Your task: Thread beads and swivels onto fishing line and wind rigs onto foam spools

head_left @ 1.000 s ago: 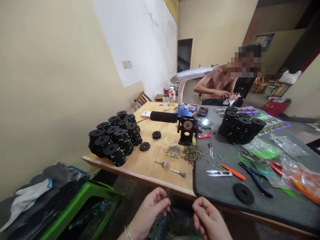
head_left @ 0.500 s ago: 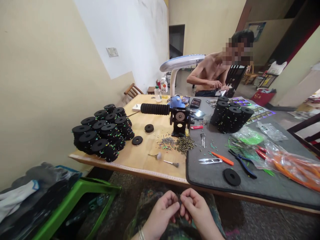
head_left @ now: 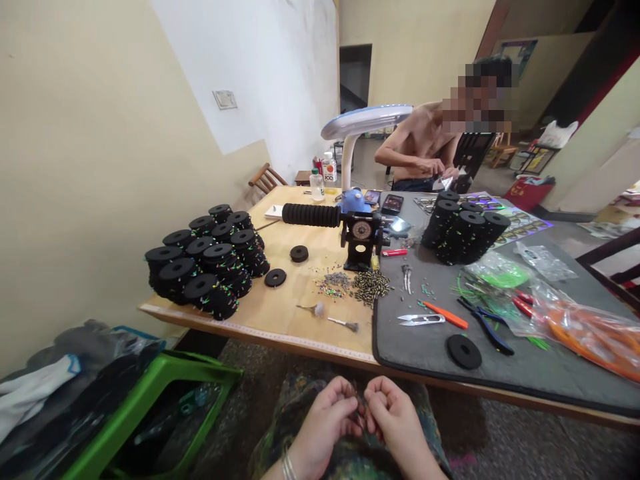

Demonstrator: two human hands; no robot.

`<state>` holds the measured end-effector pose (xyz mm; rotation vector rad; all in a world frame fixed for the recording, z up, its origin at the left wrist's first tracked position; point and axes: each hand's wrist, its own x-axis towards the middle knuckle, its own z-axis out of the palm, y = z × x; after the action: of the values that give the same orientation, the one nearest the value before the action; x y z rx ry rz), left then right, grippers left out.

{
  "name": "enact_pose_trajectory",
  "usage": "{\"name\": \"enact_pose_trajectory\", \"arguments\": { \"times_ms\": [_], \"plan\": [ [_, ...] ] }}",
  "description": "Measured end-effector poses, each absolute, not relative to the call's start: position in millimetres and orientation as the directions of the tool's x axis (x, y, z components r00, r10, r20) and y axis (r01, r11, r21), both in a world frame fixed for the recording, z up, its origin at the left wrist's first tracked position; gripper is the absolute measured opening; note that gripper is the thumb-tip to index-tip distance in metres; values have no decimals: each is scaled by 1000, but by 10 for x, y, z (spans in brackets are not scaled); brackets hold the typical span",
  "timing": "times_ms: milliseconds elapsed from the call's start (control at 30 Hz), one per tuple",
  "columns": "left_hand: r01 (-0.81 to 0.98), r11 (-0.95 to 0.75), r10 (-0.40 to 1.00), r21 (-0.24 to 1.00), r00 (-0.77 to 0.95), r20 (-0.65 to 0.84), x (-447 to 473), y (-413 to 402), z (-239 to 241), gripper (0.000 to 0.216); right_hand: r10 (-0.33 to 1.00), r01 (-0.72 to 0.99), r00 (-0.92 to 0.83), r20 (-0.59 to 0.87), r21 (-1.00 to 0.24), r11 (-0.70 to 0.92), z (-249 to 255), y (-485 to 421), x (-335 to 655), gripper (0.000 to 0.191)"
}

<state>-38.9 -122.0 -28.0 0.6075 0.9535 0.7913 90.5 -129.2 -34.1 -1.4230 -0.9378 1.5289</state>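
Got 2 hands low in front of the table (head_left: 260,325), over a lap in camouflage-patterned cloth (head_left: 280,423), fingertips nearly meeting. On left hand (head_left: 331,427): thumb and index pressed together, apparently clamped on a thin piece (head_left: 359,408), other fingers curled in. On right hand (head_left: 395,417): thumb and index also together, just beside the same piece; can't tell if clamped on it. Too small and blurred to identify. Location of thin piece: between the 2 hands, off the table, above the lap. Bangles (head_left: 287,465) on left wrist.

Nearest on bare wood: 2 small brushes, first with a pale tuft (head_left: 314,309), second with a grey tuft (head_left: 345,324). Behind those, a pile of dark beads (head_left: 371,287) next to smaller grey and coloured bits (head_left: 336,283). Farther left, 2 loose foam rings, flat, apart, then stacks of black foam rings (head_left: 203,287) with coloured specks.

On the grey mat (head_left: 420,357), to the right: snips (head_left: 421,320), an orange-handled tool (head_left: 447,315) near the snips, blue-handled pliers (head_left: 493,331), plus 1 foam ring (head_left: 464,351) near the front edge. At far end: lamp (head_left: 367,121) and a seated co-worker (head_left: 425,143), hands on something white.
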Motion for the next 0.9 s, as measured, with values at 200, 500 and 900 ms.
{"name": "enact_pose_trajectory", "arguments": {
  "times_ms": [200,500,900],
  "plan": [
    [-246,531,841,811,269,-469,-376,-1226,-392,22,935,-33,-77,-346,-937,-349,-411,-1374,895,38],
    [-181,444,877,878,289,-384,-374,-1235,-393,24,930,-71,-89,-356,-929,-363,-388,-1340,981,51],
    [-184,401,871,897,381,-311,-375,-1259,-357,23,918,-130,-128,-376,-911,-391,-446,-1289,1008,55]
  ]
}}
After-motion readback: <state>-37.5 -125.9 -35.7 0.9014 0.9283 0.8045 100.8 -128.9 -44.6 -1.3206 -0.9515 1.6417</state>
